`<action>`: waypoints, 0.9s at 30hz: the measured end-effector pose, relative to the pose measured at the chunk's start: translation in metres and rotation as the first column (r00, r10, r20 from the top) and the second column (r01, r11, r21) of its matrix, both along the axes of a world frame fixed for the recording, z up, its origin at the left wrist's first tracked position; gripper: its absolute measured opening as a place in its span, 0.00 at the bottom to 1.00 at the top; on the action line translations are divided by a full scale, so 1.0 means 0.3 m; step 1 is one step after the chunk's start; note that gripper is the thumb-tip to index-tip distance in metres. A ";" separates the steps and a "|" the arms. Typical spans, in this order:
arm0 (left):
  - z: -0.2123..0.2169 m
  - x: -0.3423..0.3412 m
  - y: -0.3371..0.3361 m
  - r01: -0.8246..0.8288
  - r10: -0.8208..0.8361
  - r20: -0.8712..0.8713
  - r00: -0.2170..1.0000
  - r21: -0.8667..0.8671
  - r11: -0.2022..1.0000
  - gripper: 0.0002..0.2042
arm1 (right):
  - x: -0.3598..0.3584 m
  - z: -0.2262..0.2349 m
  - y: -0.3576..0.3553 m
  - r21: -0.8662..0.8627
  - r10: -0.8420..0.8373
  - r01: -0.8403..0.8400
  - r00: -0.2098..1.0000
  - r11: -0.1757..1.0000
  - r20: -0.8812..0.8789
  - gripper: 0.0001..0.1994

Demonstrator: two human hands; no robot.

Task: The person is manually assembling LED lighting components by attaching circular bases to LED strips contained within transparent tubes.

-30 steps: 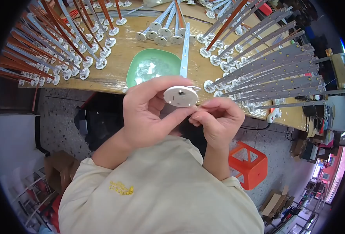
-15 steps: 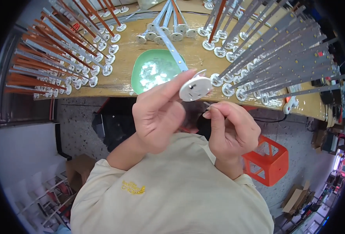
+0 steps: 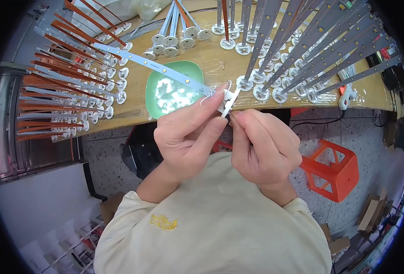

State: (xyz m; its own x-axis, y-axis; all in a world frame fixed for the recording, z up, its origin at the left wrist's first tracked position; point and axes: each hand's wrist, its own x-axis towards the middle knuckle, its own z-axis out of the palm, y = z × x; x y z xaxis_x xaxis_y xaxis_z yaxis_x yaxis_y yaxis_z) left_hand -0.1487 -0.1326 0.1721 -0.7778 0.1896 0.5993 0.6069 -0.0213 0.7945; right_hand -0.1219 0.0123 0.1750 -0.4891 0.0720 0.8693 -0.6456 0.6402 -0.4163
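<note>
My left hand [image 3: 186, 137] pinches an LED strip [image 3: 174, 74] near its lower end, where a round white base [image 3: 232, 103] is fitted. The strip slants up to the left, with yellow LEDs along it, and the base is turned nearly edge-on. Thin white wires [image 3: 205, 97] loop beside my left fingertips. My right hand [image 3: 268, 148] is closed in a pinch, its thumb and forefinger at the base's underside. Whatever those fingers hold is hidden. Beyond my hands, a green tray [image 3: 150, 98] holds several small shiny white pieces.
Dense rows of upright LED strips on white bases stand on the wooden table [image 3: 133, 102] at left and right. Several finished-looking strips [image 3: 170, 41] lie at the back. A white power strip [image 3: 345, 98] rests at the right edge; an orange stool [image 3: 336, 171] stands below.
The strip has swung down to the left and its base has turned from face-on to edge-on. My right fingertips, apart from the base before, have moved up to it.
</note>
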 end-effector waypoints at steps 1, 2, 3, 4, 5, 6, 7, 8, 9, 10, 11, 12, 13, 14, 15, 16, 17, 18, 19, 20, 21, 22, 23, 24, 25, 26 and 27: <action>0.000 0.003 -0.006 0.002 -0.002 0.000 1.000 -0.003 1.000 0.18 | 0.003 0.003 0.001 0.017 -0.006 0.005 1.000 1.000 0.030 0.07; -0.002 0.009 -0.016 -0.007 0.007 0.006 1.000 -0.055 0.998 0.18 | 0.004 0.002 0.001 0.014 -0.008 0.007 1.000 1.000 0.030 0.07; -0.005 0.012 -0.023 -0.015 0.017 0.011 1.000 -0.107 0.994 0.19 | 0.003 0.000 0.000 0.035 -0.008 0.007 0.999 0.999 0.036 0.07; -0.010 0.010 -0.023 -0.015 0.016 0.010 1.000 -0.109 0.994 0.19 | 0.002 -0.003 -0.001 0.055 -0.007 0.004 0.999 0.998 0.040 0.07; -0.015 0.007 -0.020 -0.010 0.009 -0.002 1.000 -0.100 0.995 0.19 | -0.002 -0.011 -0.001 0.053 -0.007 0.005 0.999 0.999 0.039 0.07; -0.017 0.004 -0.020 -0.003 0.002 -0.013 1.000 -0.090 0.996 0.19 | -0.009 -0.023 -0.001 0.059 -0.007 0.006 1.000 0.998 0.017 0.08; -0.016 0.002 -0.024 -0.002 0.001 -0.015 1.000 -0.091 0.996 0.19 | -0.013 -0.030 -0.001 0.065 -0.007 0.008 1.000 0.998 -0.005 0.09; -0.013 0.000 -0.028 0.003 -0.003 0.002 1.000 -0.099 0.995 0.20 | -0.018 -0.032 0.001 0.064 -0.009 0.009 1.000 0.998 -0.007 0.09; -0.009 -0.002 -0.033 0.008 -0.006 0.018 1.000 -0.106 0.994 0.20 | -0.022 -0.033 0.003 0.011 0.036 -0.036 0.999 0.999 -0.008 0.10; 0.000 -0.006 -0.034 0.008 -0.006 0.014 1.000 -0.105 0.994 0.20 | -0.028 -0.034 0.007 -0.040 0.082 -0.083 0.997 0.996 -0.012 0.11; 0.017 -0.011 -0.033 0.061 -0.059 0.036 0.998 -0.052 0.997 0.21 | -0.026 -0.027 0.014 -0.038 0.082 -0.083 0.996 0.996 -0.016 0.11; 0.028 -0.014 -0.032 0.114 -0.114 0.054 0.992 0.003 0.993 0.22 | -0.016 -0.013 0.023 -0.087 0.164 -0.161 0.986 0.983 0.031 0.12; 0.018 -0.012 -0.029 0.081 -0.087 0.082 0.993 0.066 0.995 0.24 | -0.012 0.001 0.035 -0.135 0.250 -0.239 0.966 0.962 0.067 0.13; 0.029 -0.019 -0.042 0.046 -0.045 0.026 0.999 -0.029 0.999 0.24 | -0.005 0.010 0.047 -0.162 0.256 -0.239 0.962 0.957 0.093 0.13; 0.039 -0.030 -0.054 0.004 -0.008 -0.034 0.999 -0.121 0.993 0.24 | 0.000 0.011 0.059 -0.155 0.258 -0.244 0.963 0.957 0.080 0.13; 0.040 -0.037 -0.057 -0.039 0.032 -0.053 0.998 -0.135 0.990 0.22 | 0.012 0.006 0.065 -0.213 0.272 -0.248 0.958 0.945 0.090 0.12; 0.044 -0.045 -0.059 -0.045 0.037 -0.062 0.997 -0.136 0.990 0.22 | 0.017 -0.001 0.073 -0.270 0.286 -0.251 0.953 0.930 0.099 0.12; 0.049 -0.055 -0.061 -0.044 0.035 -0.063 0.997 -0.147 0.988 0.21 | 0.015 -0.008 0.083 -0.252 0.266 -0.237 0.960 0.938 0.086 0.12; 0.053 -0.066 -0.063 -0.039 0.029 -0.060 0.998 -0.161 0.986 0.20 | 0.015 -0.016 0.091 -0.254 0.268 -0.241 0.960 0.937 0.080 0.12; 0.058 -0.079 -0.066 -0.042 0.032 -0.066 0.997 -0.164 0.986 0.20 | 0.015 -0.024 0.097 -0.245 0.256 -0.231 0.964 0.942 0.077 0.12; 0.064 -0.093 -0.071 -0.051 0.031 -0.098 0.995 -0.210 0.976 0.19 | 0.014 -0.031 0.102 -0.237 0.244 -0.221 0.967 0.946 0.074 0.11; 0.072 -0.107 -0.074 -0.065 0.032 -0.131 0.991 -0.253 0.965 0.18 | 0.016 -0.036 0.107 -0.237 0.250 -0.227 0.966 0.944 0.069 0.11; 0.068 -0.127 -0.080 -0.073 0.036 -0.136 0.990 -0.278 0.958 0.17 | 0.019 -0.041 0.111 -0.248 0.235 -0.209 0.968 0.946 0.082 0.11; 0.074 -0.141 -0.088 -0.063 0.039 -0.090 0.995 -0.286 0.956 0.17 | 0.024 -0.047 0.115 -0.259 0.221 -0.190 0.971 0.947 0.095 0.10; 0.078 -0.162 -0.094 -0.049 0.037 -0.045 0.998 -0.292 0.955 0.17 | 0.027 -0.056 0.123 -0.257 0.222 -0.193 0.971 0.947 0.088 0.10; 0.068 -0.190 -0.099 -0.001 -0.006 -0.026 1.000 -0.257 0.966 0.16 | 0.032 -0.065 0.133 -0.239 0.215 -0.184 0.970 0.953 0.110 0.10; 0.074 -0.212 -0.108 0.038 -0.038 0.006 0.999 -0.289 0.957 0.15 | 0.038 -0.071 0.141 -0.220 0.207 -0.175 0.969 0.960 0.132 0.10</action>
